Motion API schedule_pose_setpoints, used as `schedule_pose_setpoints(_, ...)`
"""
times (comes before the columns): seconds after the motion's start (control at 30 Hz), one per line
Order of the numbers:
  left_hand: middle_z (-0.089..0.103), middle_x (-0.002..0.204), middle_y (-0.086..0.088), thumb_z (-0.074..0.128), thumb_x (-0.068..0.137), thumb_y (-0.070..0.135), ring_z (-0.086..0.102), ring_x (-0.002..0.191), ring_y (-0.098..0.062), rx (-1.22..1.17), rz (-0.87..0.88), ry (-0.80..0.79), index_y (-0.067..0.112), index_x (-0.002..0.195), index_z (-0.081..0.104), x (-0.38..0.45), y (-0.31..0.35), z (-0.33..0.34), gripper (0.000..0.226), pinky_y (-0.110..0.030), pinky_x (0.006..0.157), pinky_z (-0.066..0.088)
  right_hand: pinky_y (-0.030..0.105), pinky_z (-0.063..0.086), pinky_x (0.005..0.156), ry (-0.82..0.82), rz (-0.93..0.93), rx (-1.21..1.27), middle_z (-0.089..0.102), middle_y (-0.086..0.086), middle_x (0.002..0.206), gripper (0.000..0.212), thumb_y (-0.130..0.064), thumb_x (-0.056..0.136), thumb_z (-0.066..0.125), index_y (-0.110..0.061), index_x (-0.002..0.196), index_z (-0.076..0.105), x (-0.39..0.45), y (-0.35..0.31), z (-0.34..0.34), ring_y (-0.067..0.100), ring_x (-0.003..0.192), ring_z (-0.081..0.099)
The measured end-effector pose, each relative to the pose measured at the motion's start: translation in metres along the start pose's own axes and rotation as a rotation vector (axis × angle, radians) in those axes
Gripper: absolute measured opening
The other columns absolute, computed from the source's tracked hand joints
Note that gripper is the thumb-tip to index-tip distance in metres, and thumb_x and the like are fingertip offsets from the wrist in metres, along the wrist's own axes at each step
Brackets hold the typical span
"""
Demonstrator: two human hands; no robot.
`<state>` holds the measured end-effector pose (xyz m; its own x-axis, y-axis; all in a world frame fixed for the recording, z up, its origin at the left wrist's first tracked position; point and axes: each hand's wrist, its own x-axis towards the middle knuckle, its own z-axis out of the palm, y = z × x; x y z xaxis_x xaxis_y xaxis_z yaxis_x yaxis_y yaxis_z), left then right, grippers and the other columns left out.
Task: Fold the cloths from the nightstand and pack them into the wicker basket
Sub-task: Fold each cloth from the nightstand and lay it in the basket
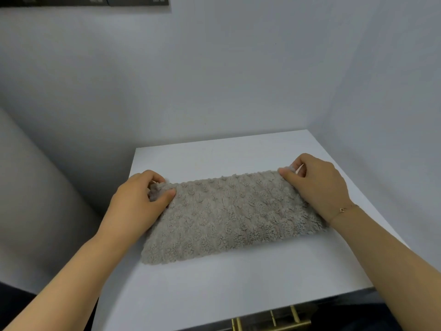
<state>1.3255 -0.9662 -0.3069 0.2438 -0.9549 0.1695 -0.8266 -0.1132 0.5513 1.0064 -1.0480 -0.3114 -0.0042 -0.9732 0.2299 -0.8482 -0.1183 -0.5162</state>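
Right now a fluffy beige-grey cloth [229,216], folded into a long band, lies across the middle of the white nightstand [238,290], its length running from left to right and its near left corner reaching close to the nightstand's left edge. Both hands are at its far corners. The left hand [140,201] rests over the left end, with the thumb laid on top of the pile and the fingers [155,176] curled behind the far edge, pinching that corner. The right hand [317,185] does the same at the right end: thumb pressed on the upper surface, fingers [299,162] hooked over the far corner, which is lifted a little between them. A thin gold bracelet [342,210] sits on the right wrist. The far edge of the cloth runs nearly straight between the two hands, while the near edge lies flat on the top. Brass-coloured drawer handles [272,323] show at the nightstand's front, at the bottom of the view. Pale walls meet in a corner behind the nightstand, and a dark panel [83,1] hangs high on the wall at upper left.
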Motion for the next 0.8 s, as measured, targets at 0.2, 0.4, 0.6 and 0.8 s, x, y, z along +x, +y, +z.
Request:
schedule_pose_setpoints(0.2,0.051,0.1,0.006,0.066,0.086,0.044,0.05,0.08,-0.003,0.016,0.037,-0.074,0.026,0.101,0.061,0.005,-0.005,-0.002,0.023,-0.01,0.066,0.033,0.032,0.042,0.069,-0.141,0.034,0.059,0.056,0.0,0.09,0.031,-0.05,0.084,0.067,-0.019,0.088,0.061,0.0,0.0,-0.011,0.016,0.082,0.054)
schedule_pose_setpoints(0.4,0.063,0.081,-0.002,0.074,0.083,0.028,0.055,0.073,-0.015,-0.187,-0.017,-0.093,0.018,0.082,0.058,0.004,0.002,-0.006,0.019,-0.022,0.06,0.041,0.016,0.034,0.063,-0.195,-0.06,0.17,0.054,-0.004,0.084,0.018,-0.03,0.085,0.072,-0.017,0.084,0.059,0.0,-0.001,-0.009,0.008,0.072,0.047)
schedule_pose_setpoints(0.6,0.067,0.086,0.0,0.074,0.081,0.03,0.06,0.072,-0.019,-0.42,-0.053,-0.209,0.036,0.101,0.068,-0.007,0.014,-0.023,0.022,-0.025,0.072,0.048,0.021,0.052,0.061,-0.147,0.197,0.93,0.072,0.004,0.079,0.023,-0.01,0.079,0.077,-0.013,0.094,0.06,-0.005,-0.008,-0.027,0.014,0.073,0.068)
schedule_pose_setpoints(0.8,0.065,0.068,0.008,0.078,0.078,0.029,0.054,0.059,-0.006,-0.49,0.013,-0.425,0.032,0.075,0.073,-0.037,0.035,-0.021,0.007,-0.011,0.058,0.041,0.027,0.058,0.075,-0.003,0.254,0.966,0.074,0.006,0.092,0.023,-0.01,0.079,0.078,-0.009,0.1,0.069,0.006,-0.015,-0.046,0.018,0.084,0.071)
